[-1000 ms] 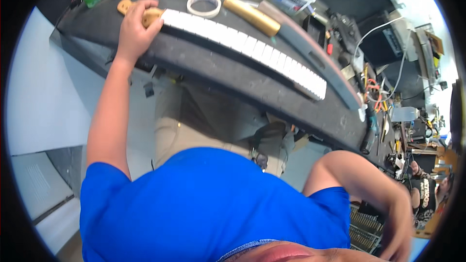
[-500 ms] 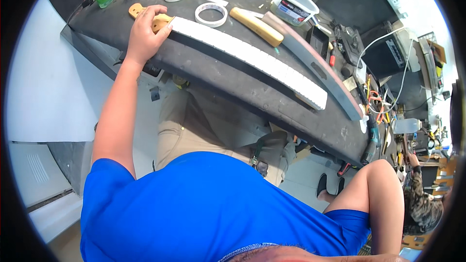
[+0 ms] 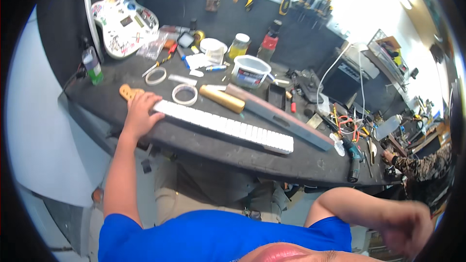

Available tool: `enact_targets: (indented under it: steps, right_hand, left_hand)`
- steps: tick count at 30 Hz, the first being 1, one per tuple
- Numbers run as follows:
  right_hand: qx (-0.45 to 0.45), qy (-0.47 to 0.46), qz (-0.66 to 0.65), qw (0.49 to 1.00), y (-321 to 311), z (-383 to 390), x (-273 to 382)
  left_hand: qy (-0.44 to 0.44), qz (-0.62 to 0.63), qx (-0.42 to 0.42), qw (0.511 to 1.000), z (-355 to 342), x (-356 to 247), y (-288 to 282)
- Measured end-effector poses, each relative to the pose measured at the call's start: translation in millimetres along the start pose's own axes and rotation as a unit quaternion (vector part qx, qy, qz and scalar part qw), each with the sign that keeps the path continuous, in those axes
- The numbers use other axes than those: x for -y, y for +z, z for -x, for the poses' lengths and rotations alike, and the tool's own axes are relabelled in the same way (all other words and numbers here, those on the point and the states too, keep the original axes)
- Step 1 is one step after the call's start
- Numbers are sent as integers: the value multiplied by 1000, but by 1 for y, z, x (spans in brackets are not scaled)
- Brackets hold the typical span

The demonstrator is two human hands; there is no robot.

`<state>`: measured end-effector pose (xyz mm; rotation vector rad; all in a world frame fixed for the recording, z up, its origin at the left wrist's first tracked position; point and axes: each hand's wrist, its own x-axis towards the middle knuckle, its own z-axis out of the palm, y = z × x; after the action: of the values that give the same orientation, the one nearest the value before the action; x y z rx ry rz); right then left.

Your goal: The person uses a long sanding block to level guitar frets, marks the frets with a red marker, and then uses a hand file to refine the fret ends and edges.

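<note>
Left hand point(image 3: 141, 111) flat on the head end of the guitar neck point(image 3: 218, 125), fingers spread over it, pressing rather than gripping; neck lies along the front of the dark workbench point(image 3: 272, 157), white taped fretboard running right from the hand, wooden headstock point(image 3: 127, 91) poking out just left of it; tape roll point(image 3: 184, 94) just behind the neck, brass-coloured tube point(image 3: 223, 99) and long level point(image 3: 279, 116) behind that; right hand point(image 3: 407, 225) low at right, well apart from the neck, blurred, cannot tell how open, nothing visibly held.
</note>
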<state>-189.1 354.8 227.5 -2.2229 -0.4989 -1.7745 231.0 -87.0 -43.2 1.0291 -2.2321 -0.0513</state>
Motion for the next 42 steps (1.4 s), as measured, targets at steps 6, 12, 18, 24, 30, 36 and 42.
enact_targets:
  steps: [6, 12, 18, 24, 30, 36, 42]
  right_hand:
    - [-337, 251, 444, 791, -39, 145, -20]
    - [-424, 369, 408, 719, -23, 198, -37]
    - [-111, 495, 504, 699, 5, 185, -131]
    - [60, 420, 512, 747, 10, 190, -175]
    - [132, 547, 677, 474, -101, 254, -150]
    - [130, 568, 664, 469, -136, 258, -166]
    - [23, 554, 639, 532, -188, 222, -180]
  left_hand:
    - [-2, -27, 110, 994, -33, 3, -23]
    - [-99, -90, 189, 973, -40, 15, -71]
    - [17, 382, 290, 877, -20, -208, -15]
    - [-81, 672, 195, 710, 27, -255, 37]
    - [-90, 716, 65, 689, 26, -184, 27]
    - [-122, 845, 99, 511, 28, -140, 70]
    - [-121, 829, 115, 533, 16, -139, 67]
